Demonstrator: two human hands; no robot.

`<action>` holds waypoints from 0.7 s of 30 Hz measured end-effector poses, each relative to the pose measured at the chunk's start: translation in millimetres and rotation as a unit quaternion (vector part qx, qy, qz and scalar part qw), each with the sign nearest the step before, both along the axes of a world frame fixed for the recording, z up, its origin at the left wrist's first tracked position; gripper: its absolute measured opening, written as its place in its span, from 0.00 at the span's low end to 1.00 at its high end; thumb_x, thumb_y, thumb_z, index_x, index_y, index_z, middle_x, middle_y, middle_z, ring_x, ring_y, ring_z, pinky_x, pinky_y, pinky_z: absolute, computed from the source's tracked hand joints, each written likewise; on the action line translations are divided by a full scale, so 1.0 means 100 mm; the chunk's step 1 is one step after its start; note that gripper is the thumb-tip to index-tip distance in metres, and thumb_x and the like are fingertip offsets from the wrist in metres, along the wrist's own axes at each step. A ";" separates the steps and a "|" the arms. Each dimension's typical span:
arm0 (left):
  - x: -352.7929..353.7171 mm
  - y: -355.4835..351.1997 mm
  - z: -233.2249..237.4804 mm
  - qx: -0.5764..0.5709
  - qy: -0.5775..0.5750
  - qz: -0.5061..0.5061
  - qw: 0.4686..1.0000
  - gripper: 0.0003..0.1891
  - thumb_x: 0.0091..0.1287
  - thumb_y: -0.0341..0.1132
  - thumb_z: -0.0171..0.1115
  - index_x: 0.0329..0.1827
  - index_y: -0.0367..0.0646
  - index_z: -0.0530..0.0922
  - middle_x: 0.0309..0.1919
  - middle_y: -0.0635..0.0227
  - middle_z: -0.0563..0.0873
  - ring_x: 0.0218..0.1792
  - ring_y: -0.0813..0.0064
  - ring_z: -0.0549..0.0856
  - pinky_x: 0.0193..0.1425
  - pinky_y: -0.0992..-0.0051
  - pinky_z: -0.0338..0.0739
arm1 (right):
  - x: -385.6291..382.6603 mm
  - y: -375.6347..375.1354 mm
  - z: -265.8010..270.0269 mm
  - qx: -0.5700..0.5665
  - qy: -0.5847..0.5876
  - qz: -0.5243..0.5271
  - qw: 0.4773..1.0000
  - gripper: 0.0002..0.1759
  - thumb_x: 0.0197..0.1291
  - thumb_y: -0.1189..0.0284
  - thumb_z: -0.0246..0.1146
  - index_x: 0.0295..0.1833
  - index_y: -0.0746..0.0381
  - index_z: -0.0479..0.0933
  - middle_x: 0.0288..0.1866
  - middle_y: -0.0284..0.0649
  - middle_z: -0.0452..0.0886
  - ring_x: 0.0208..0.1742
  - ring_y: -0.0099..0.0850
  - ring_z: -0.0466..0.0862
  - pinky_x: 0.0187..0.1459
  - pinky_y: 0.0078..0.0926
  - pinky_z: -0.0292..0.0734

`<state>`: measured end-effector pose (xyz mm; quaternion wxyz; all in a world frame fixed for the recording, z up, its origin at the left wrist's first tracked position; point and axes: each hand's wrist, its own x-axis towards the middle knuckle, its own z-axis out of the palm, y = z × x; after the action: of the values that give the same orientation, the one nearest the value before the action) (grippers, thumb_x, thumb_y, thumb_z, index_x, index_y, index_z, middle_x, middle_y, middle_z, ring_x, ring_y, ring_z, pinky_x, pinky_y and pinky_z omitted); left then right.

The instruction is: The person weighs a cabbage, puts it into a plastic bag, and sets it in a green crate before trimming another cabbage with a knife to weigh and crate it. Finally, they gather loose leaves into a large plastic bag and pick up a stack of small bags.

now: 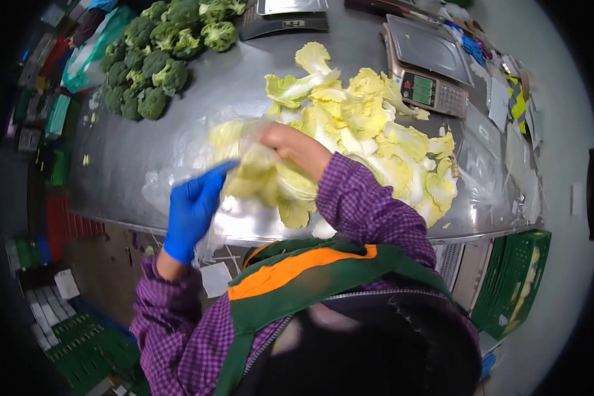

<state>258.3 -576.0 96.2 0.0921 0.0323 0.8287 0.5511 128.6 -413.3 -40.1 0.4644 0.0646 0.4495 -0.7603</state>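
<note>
A clear plastic bag with yellow-green Chinese cabbage leaves in it is between my hands, partly smeared by motion. My left hand, in a blue glove, is closed on the bag's near left side, its fingers pointing to the upper right. At the top right of the bag, my bare right hand is curled against the plastic; its fingertips are hidden. Just to the right, a pile of loose Chinese cabbage leaves spreads over the metal table.
Broccoli heads are heaped at the back left. A weighing scale with a lit display stands behind the leaves, and another scale is at the back. Clear plastic bags lie at the right; green crates stand below.
</note>
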 end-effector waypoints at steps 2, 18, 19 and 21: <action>0.26 -0.10 -0.25 0.042 -0.094 0.027 0.994 0.18 0.72 0.41 0.50 0.57 0.39 0.78 0.16 0.87 0.63 0.17 0.93 0.60 0.22 0.87 0.54 | 0.02 0.07 0.07 -0.134 -0.004 -0.139 0.981 0.16 0.60 0.85 0.48 0.53 0.72 0.73 0.47 0.50 0.80 0.50 0.39 0.81 0.52 0.30 0.75; -0.28 -0.26 0.09 0.364 0.076 0.284 0.884 0.27 0.71 0.53 0.48 0.67 0.48 0.66 0.17 0.85 0.59 0.18 0.93 0.57 0.23 0.87 0.52 | -0.12 1.39 -0.49 0.672 0.390 -0.029 0.629 0.66 0.35 0.44 0.74 0.75 0.57 0.44 0.74 0.61 0.44 0.72 0.55 0.55 0.67 0.50 0.57; -0.31 -0.20 0.09 0.353 0.069 0.284 0.889 0.27 0.71 0.54 0.48 0.67 0.48 0.66 0.17 0.85 0.59 0.18 0.93 0.57 0.24 0.88 0.52 | -0.08 1.32 -0.45 0.688 0.363 0.040 0.627 0.67 0.34 0.44 0.75 0.75 0.57 0.44 0.75 0.59 0.43 0.72 0.55 0.55 0.66 0.50 0.59; -0.39 -0.12 0.07 0.366 0.062 0.260 0.892 0.27 0.73 0.52 0.45 0.69 0.47 0.63 0.16 0.83 0.60 0.16 0.92 0.57 0.21 0.87 0.51 | 0.07 1.11 -0.41 0.702 0.333 0.108 0.620 0.69 0.32 0.44 0.76 0.75 0.56 0.43 0.75 0.58 0.42 0.72 0.54 0.56 0.65 0.50 0.62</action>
<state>219.1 -588.1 103.3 -0.1244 -0.1185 0.5516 0.8162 136.0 -302.4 -81.4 0.1753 0.0638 0.9741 -0.1276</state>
